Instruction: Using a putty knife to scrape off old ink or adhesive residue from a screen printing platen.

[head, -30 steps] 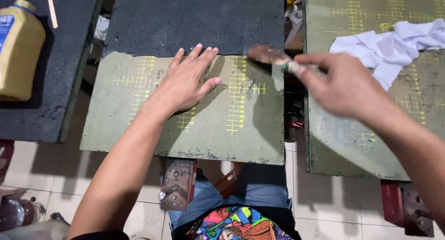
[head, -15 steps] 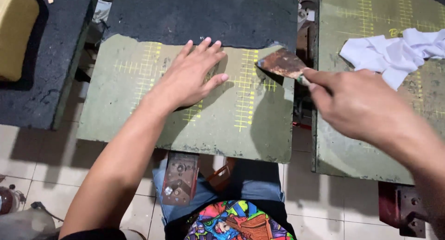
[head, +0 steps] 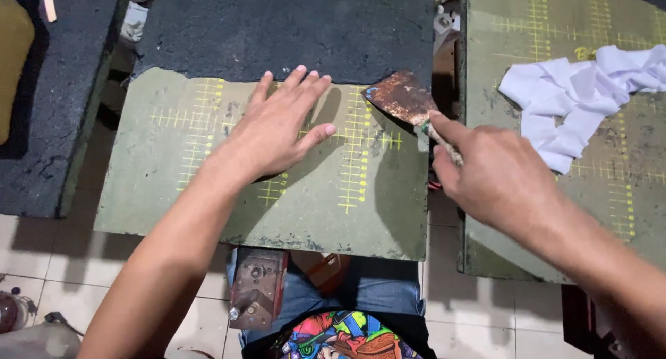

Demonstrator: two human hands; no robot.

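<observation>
A person's left hand (head: 281,126) lies flat, fingers spread and empty, on a worn green board (head: 208,206) ruled with yellow grid lines, its fingertips pointing toward one o'clock and stopping just short of the dark, rough coating (head: 291,29) that covers the board's far part. At three o'clock from that hand, the right hand (head: 496,175) is closed around the handle of a rusty scraper (head: 402,97), index finger stretched along the handle; the flat blade points toward ten o'clock and rests at the board's right edge, just beside the ragged border of the dark coating. Beyond the gap at three o'clock sits a second green board (head: 624,213), with a crumpled white cloth (head: 583,99) lying on it at one o'clock from the right hand. At six o'clock, under the near board, a rusty metal bracket (head: 255,289) shows above the tiled floor (head: 41,255).
</observation>
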